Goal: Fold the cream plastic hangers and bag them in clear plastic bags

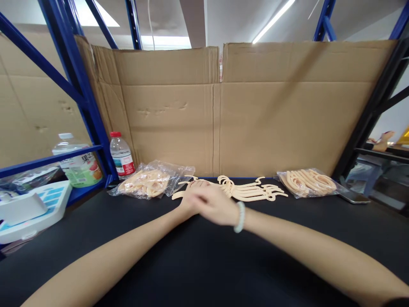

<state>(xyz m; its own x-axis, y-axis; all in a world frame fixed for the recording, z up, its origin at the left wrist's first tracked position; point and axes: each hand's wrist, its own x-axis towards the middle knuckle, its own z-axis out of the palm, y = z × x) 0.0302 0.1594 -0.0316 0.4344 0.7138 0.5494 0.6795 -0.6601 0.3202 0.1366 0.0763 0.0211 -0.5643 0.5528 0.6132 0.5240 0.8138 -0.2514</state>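
My two hands meet at the middle of a black table (pixel 198 260). My right hand (pixel 215 204), with a pale bead bracelet at the wrist, lies blurred over my left hand (pixel 188 200). Both rest on the near end of a loose row of small peach plastic hangers (pixel 252 190). One hanger (pixel 177 195) sticks out to the left from under my left hand. What the fingers grip is hidden by blur and overlap.
Two clear bags of the same hangers lie at the back, one on the left (pixel 150 181) and one on the right (pixel 306 182). A cardboard wall (pixel 223 111) stands behind. A red-capped bottle (pixel 121 155), a drink jug (pixel 79 164), a white device (pixel 32 207) and a phone (pixel 354 197) sit at the sides.
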